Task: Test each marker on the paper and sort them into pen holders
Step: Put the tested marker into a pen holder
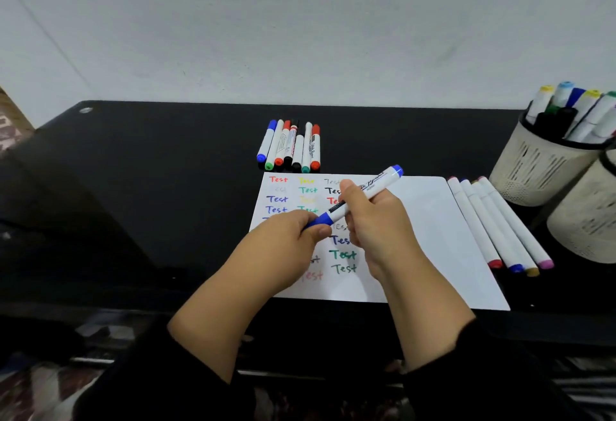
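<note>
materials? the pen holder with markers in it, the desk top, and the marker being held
Pen holder: looks like matte beige plastic with a dark rim, going by its moulded slots and perforations.
Desk top: glossy black, likely glass or lacquered board; it shows soft reflections.
Blue marker, gripped by the right hand with the left hand on its cap: smooth white plastic barrel with printed lettering, blue plastic ends.

Two bare forearms enter from the lower edge of the view, one from about 7 o'clock and the other from about 5 o'clock. Each wears a black sleeve, pushed up so that wrist and most of the forearm are uncovered. The left sleeve (160, 384) ends in a loose, slanting cuff; the right sleeve (480, 377) ends in a similar plain edge. The cloth is matt, with no print or stripe to be seen. The left hand (283, 240) and right hand (373, 217) are bare, fingers ungloved.
</note>
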The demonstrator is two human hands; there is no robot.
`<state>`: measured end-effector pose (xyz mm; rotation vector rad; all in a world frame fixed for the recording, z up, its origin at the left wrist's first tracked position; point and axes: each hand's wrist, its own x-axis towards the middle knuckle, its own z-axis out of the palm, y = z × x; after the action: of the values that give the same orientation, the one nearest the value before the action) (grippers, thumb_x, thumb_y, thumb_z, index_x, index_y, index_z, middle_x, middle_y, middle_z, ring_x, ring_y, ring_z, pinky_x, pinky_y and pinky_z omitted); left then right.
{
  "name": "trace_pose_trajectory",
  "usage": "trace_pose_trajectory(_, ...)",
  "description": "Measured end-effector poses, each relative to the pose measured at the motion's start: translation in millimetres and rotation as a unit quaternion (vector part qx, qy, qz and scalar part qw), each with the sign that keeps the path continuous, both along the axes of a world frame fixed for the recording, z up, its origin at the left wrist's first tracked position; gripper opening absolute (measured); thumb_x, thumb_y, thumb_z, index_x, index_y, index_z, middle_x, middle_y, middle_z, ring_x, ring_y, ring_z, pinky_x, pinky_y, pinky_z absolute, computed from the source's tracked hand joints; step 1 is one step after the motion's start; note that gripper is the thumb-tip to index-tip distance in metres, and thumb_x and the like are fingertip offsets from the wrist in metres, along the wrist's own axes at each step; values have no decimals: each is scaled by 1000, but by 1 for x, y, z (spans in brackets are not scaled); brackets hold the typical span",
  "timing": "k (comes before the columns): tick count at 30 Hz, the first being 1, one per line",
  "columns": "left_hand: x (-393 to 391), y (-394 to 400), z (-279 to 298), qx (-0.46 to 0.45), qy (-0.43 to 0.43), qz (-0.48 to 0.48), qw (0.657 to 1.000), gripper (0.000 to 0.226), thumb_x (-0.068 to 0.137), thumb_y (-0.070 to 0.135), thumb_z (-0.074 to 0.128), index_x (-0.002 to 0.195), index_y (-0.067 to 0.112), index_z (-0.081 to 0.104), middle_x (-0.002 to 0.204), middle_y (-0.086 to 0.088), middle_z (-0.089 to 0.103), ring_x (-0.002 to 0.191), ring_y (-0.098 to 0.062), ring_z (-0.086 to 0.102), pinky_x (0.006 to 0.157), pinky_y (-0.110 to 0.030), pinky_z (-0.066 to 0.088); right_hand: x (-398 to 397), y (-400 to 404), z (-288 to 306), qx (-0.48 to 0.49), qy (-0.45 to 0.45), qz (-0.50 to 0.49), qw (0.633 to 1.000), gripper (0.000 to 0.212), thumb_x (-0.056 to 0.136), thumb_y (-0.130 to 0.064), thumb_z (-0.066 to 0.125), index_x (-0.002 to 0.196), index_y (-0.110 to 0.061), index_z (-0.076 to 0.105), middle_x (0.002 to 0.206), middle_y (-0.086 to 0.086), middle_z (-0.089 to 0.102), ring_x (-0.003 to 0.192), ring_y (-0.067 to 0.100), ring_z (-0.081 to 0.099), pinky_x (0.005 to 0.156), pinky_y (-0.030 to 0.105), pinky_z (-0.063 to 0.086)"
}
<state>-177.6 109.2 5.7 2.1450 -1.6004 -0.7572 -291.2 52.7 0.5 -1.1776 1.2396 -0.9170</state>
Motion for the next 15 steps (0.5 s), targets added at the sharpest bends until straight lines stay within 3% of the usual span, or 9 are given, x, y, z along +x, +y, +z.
trace_pose_trajectory(2, -2, -1, 0, 5, -1, -6, 1000, 25, 98, 45, 34, 103, 29, 53, 83, 6, 58, 71, -9, 51, 62, -27, 41, 0, -1, 0, -4, -2, 3, 1000, 26, 95, -32, 53, 76, -14, 56, 38, -14, 43, 35, 3, 38, 46, 21, 32)
trace_pose_trajectory(7, -3, -2, 2, 1, 28, -12, 1000, 28, 99, 44, 28, 98, 30, 52, 89, 1, 61, 85, -18, 58, 78, -36, 48, -1, -2, 1, -14, -13, 2, 1000, 26, 95, -30, 53, 74, -14, 56, 49, -6, 42, 45, 7, 34, 48, 23, 32)
trace_pose_trajectory(11, 0, -1, 1, 6, 57, -10, 998, 30, 99, 44, 28, 82, 34, 50, 87, 2, 61, 87, -19, 61, 79, -35, 49, 0, -2, 1, -27, -23, 13, 999, 25, 95, -30, 53, 77, -13, 55, 41, -13, 44, 38, 3, 39, 46, 20, 33)
trace_pose_trajectory(13, 1, 0, 1, 8, 46, -10, 999, 29, 98, 45, 27, 85, 33, 50, 87, 2, 60, 83, -18, 59, 76, -35, 48, 1, -1, 1, -29, -27, 20, 999, 25, 95, -30, 53, 78, -12, 54, 39, -13, 43, 35, 2, 39, 43, 18, 33)
trace_pose_trajectory(15, -1, 0, 0, -10, 9, -8, 1000, 31, 99, 45, 26, 97, 27, 51, 82, 5, 55, 70, -11, 51, 61, -28, 42, 3, -1, 1, -25, -29, 9, 999, 26, 95, -31, 53, 77, -12, 55, 40, -12, 43, 35, 3, 38, 42, 18, 33)
